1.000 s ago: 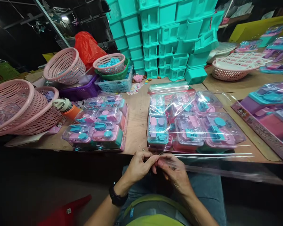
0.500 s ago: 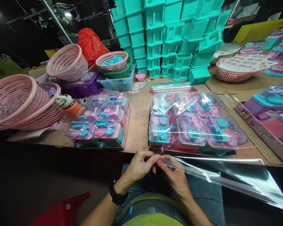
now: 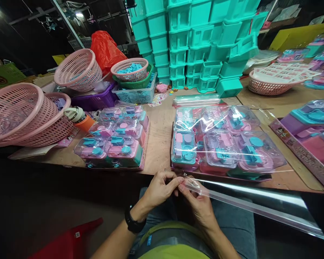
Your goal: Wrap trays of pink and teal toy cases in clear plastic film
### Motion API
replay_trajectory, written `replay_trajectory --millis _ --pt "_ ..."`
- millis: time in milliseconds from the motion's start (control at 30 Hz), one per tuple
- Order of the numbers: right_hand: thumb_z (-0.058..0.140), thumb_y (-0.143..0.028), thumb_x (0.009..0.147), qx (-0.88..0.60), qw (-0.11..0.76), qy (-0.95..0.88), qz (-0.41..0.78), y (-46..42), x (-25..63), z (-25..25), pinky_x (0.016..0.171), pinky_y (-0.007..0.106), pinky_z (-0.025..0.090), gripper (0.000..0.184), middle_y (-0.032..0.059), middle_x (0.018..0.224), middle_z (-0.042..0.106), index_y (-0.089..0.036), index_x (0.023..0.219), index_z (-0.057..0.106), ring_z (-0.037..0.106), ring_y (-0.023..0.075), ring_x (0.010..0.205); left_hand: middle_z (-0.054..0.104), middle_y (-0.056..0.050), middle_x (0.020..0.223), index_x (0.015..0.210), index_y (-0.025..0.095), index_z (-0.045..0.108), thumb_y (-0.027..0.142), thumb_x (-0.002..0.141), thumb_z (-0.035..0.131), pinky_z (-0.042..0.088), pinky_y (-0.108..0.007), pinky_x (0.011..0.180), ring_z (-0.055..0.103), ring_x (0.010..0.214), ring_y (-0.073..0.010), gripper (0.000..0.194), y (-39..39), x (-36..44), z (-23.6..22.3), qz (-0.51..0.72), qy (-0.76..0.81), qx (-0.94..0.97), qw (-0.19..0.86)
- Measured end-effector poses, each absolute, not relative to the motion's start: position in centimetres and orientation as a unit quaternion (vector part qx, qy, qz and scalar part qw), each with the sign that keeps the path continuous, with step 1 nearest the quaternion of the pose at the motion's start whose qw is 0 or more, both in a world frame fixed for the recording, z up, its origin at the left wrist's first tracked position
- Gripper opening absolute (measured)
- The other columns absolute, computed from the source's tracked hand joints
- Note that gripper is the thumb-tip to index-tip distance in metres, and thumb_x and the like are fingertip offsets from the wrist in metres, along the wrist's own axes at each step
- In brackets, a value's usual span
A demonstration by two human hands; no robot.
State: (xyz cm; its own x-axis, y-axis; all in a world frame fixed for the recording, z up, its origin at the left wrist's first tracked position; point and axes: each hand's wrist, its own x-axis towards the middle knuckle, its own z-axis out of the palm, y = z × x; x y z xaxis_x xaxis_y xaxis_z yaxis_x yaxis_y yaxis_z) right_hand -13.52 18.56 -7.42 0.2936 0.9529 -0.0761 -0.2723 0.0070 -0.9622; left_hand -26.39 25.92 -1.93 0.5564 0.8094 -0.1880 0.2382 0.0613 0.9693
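Note:
My left hand point(image 3: 160, 189) and my right hand point(image 3: 198, 205) meet just below the table's front edge, over my lap. Both pinch the left corner of a clear plastic bag point(image 3: 259, 205) that stretches away to the right. A black watch sits on my left wrist. Straight ahead on the wooden table point(image 3: 158, 140) lies a blister pack of pink and teal toy pieces point(image 3: 221, 144), partly under clear film. A second toy pack point(image 3: 116, 140) lies to its left.
Pink baskets point(image 3: 24, 115) lean at the left beside an orange bottle point(image 3: 79, 120). Stacked teal plastic boxes point(image 3: 199, 43) fill the back. A pink basket with sheets point(image 3: 270, 81) and more toy packs point(image 3: 313, 129) stand at the right. A red stool point(image 3: 70, 241) is by my left arm.
The clear bag, first a thin strip at the table edge, has swung down and opened out to the right. My fingers keep working at its left corner.

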Motion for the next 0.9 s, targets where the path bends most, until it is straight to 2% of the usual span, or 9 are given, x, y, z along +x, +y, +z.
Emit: replay_trajectory --millis 67,100,200,267,333,567,800,900 --pt "0.082 -0.055 0.078 -0.511 0.624 -0.318 0.498 18.5 -13.3 -7.5 0.069 0.028 0.05 0.036 0.0023 0.077 0.065 -0.021 0.079 0.069 0.059 0.0176 0.074 0.067 -0.002 0.064 0.07 0.016 0.07 0.046 0.084 0.071 0.045 -0.024 0.063 0.058 0.063 -0.0136 0.033 25.8 -26.2 -2.2 0.293 0.418 0.623 0.592" --pt "0.083 -0.057 0.076 -0.515 0.621 -0.306 0.506 18.5 -13.2 -7.5 0.064 0.027 0.049 0.039 0.0017 0.075 0.063 -0.021 0.078 0.067 0.057 0.0161 0.07 0.066 -0.002 0.063 0.071 0.016 0.07 0.043 0.083 0.072 0.044 -0.024 0.062 0.058 0.061 -0.013 0.03 25.7 -26.1 -2.3 0.313 0.423 0.612 0.59" --pt "0.085 -0.059 0.073 -0.513 0.608 -0.262 0.546 18.4 -13.0 -7.6 0.044 0.02 0.029 0.045 -0.0044 0.061 0.053 -0.021 0.082 0.063 0.037 0.008 0.05 0.061 0.002 0.054 0.074 0.016 0.066 0.046 0.082 0.074 0.039 -0.022 0.053 0.053 0.05 -0.01 0.032 25.4 -26.0 -2.5 0.319 0.43 0.579 0.615" --pt "0.086 -0.059 0.071 -0.501 0.606 -0.242 0.569 18.3 -13.0 -7.6 0.041 0.019 0.021 0.048 -0.0071 0.058 0.049 -0.022 0.092 0.063 0.029 0.0059 0.046 0.059 0.003 0.051 0.075 0.016 0.063 0.05 0.082 0.074 0.034 -0.021 0.048 0.048 0.043 -0.0084 0.036 25.2 -26.2 -2.6 0.3 0.434 0.567 0.632" --pt "0.087 -0.059 0.07 -0.492 0.607 -0.243 0.575 18.3 -13.1 -7.5 0.04 0.018 0.024 0.052 -0.0069 0.059 0.051 -0.022 0.1 0.064 0.032 0.0066 0.047 0.056 0.004 0.049 0.072 0.017 0.062 0.055 0.084 0.071 0.031 -0.021 0.046 0.043 0.041 -0.0072 0.041 25.1 -26.3 -2.4 0.274 0.438 0.579 0.631" --pt "0.088 -0.053 0.072 -0.477 0.612 -0.259 0.575 18.3 -13.7 -7.6 0.04 0.019 0.033 0.044 -0.0057 0.058 0.053 -0.021 0.094 0.067 0.039 0.0075 0.046 0.051 0.002 0.047 0.057 0.017 0.059 0.063 0.087 0.063 0.027 -0.022 0.044 0.04 0.043 -0.0075 0.055 25.2 -26.4 -1.9 0.226 0.433 0.624 0.61" --pt "0.084 -0.053 0.077 -0.466 0.614 -0.267 0.579 18.4 -14.2 -8.0 0.038 0.019 0.029 0.038 -0.0044 0.059 0.053 -0.02 0.083 0.068 0.038 0.0076 0.046 0.049 0.004 0.047 0.055 0.018 0.056 0.069 0.085 0.058 0.023 -0.022 0.04 0.036 0.039 -0.0061 0.059 25.4 -26.4 -1.9 0.184 0.421 0.601 0.654" --pt "0.081 -0.049 0.083 -0.473 0.62 -0.313 0.542 18.4 -13.9 -8.0 0.048 0.02 0.041 0.031 -0.0017 0.067 0.059 -0.02 0.082 0.069 0.048 0.0102 0.055 0.049 0.004 0.047 0.055 0.018 0.054 0.068 0.086 0.057 0.023 -0.022 0.04 0.035 0.037 -0.0057 0.058 25.5 -26.5 -2.1 0.176 0.413 0.603 0.659"
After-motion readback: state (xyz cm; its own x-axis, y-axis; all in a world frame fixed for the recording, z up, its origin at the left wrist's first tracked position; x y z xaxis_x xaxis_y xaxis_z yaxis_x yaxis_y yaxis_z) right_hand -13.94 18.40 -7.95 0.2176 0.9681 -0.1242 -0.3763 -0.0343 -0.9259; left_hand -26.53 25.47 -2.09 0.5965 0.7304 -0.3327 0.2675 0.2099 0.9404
